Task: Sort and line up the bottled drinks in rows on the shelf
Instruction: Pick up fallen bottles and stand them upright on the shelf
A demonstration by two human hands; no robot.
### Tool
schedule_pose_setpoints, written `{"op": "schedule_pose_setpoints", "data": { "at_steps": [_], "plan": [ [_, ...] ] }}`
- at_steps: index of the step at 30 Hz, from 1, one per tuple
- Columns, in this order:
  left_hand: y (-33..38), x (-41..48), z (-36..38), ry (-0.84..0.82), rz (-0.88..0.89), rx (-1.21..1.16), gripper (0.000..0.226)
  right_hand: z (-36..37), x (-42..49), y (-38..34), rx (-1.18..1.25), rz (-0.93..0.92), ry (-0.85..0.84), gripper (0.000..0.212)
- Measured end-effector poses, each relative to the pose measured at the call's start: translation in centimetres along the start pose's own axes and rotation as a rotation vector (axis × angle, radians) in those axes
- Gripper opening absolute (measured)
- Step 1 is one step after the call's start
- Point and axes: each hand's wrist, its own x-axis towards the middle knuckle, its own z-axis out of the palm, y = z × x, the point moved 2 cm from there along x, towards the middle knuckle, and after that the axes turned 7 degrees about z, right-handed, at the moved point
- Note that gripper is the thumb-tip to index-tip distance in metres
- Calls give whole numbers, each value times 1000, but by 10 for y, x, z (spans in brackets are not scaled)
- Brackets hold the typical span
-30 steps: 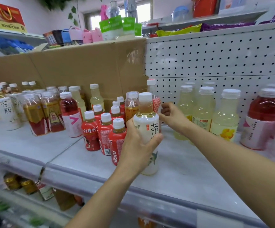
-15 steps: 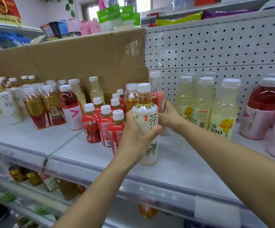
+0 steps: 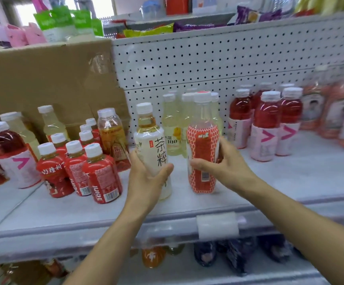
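**Two bottles held, rows waiting**

The left hand (image 3: 146, 177), centre frame, curls round the white tea bottle (image 3: 152, 145); just right of it, the right hand (image 3: 226, 165) clasps the red-netted bottle (image 3: 203, 145); both are upright near the shelf (image 3: 290, 182) front. Keep the grips low and the bottles vertical; steer clear of the small red juice bottles (image 3: 101, 171) to the left.

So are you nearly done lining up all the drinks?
Partway. Done: the small red juice bottles stand in rows, the pink-labelled red drinks too. In hand: the left hand grips a white tea bottle, the right hand a red-patterned bottle. Left: placing both, and sorting the mixed bottles at far left.
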Motion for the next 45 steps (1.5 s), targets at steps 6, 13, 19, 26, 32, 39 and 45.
{"op": "schedule_pose_setpoints", "data": {
  "at_steps": [6, 13, 19, 26, 32, 39, 45],
  "plan": [
    [23, -9, 64, -83, 8, -118, 62, -79, -28, 19, 29, 31, 233, 55],
    [57, -26, 156, -155, 18, -247, 62, -204, -45, 54, -70, 69, 467, 49],
    [84, -36, 232, -167, 10, -289, 60, -298, -41, 89, -90, 118, 541, 54],
    [104, -44, 269, -113, -2, -270, 68, -343, -18, 115, -135, 102, 595, 65],
    [108, -47, 268, -54, -27, -252, 69, -318, -30, 96, -356, -62, 767, 84],
    [111, -54, 246, 8, 7, -263, 62, -222, -43, 32, -182, -241, 38, 68],
    [113, -74, 189, 35, 70, -254, 60, -145, -40, -10, 65, -227, -272, 61]
  ]
}}
